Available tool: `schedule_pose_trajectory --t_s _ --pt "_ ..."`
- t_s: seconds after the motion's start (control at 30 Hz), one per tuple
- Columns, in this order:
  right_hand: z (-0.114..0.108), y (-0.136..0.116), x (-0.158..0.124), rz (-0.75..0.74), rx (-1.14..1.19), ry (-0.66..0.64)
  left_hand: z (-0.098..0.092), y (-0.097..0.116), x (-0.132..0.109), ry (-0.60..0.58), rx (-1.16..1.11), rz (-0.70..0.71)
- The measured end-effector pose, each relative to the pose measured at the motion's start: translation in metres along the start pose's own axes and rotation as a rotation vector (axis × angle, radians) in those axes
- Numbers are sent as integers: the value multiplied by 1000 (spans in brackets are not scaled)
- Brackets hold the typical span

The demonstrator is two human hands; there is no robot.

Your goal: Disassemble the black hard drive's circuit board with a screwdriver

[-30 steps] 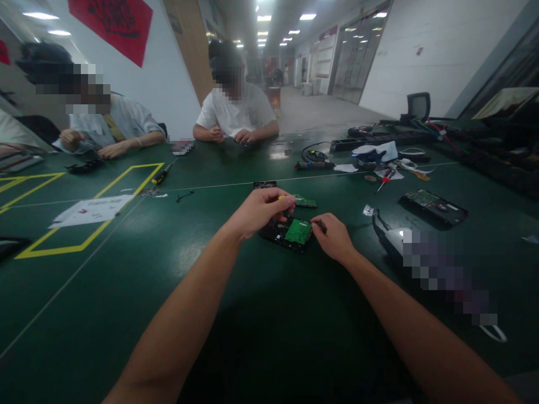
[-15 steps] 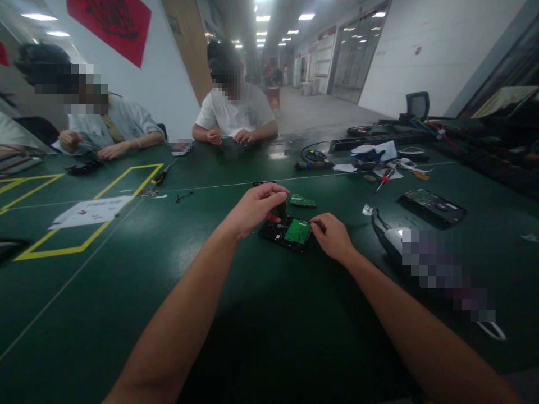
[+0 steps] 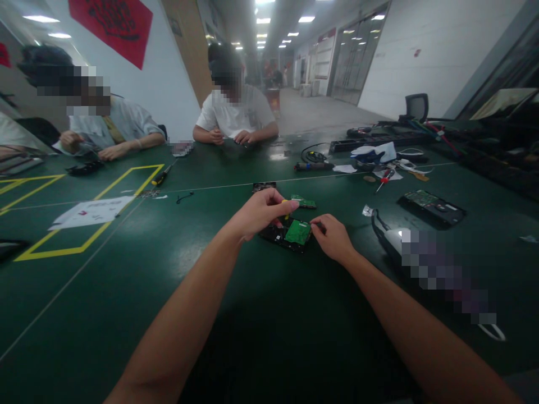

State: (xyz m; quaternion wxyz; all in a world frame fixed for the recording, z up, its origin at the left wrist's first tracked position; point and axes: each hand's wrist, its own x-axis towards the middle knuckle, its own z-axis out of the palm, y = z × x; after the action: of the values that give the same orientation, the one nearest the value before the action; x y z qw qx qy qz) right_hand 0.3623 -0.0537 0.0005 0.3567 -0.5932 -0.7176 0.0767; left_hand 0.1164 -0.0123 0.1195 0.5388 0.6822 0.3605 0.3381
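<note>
A black hard drive [image 3: 281, 242] with a green circuit board [image 3: 298, 231] on its upper face lies on the table in front of me. Over its left part, my left hand [image 3: 260, 213] is closed round a short screwdriver [image 3: 287, 215] with some yellow on the handle; the tip is hidden. At the drive's right edge, my right hand [image 3: 332, 237] has its thumb and finger pinched on the corner. Just behind the drive lies a loose green circuit board [image 3: 306, 203]. Another metal drive [image 3: 264, 186] shows partly beyond my left hand.
To the right lie another hard drive [image 3: 433, 209] and a long pouch with a strap [image 3: 391, 247]. Farther back are a red screwdriver [image 3: 384, 180], a dark cylindrical tool [image 3: 314, 166] and cables. A paper sheet [image 3: 90, 212] lies left, inside yellow tape. Two people sit across the table.
My left hand's fingers have shifted round the screwdriver, the thumb now reaching farther right, and yellow on the handle shows. My right hand and the drive stay in place.
</note>
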Motion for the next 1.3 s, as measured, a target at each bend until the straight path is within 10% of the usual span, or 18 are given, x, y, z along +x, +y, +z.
schedule_pose_trajectory --t_s 0.77,1.3 --pt "0 -1 0 14 -26 -13 -3 1 1 -113 -333 -79" --pt "-1 0 0 13 -7 -20 -10 9 -4 -43 114 -25"
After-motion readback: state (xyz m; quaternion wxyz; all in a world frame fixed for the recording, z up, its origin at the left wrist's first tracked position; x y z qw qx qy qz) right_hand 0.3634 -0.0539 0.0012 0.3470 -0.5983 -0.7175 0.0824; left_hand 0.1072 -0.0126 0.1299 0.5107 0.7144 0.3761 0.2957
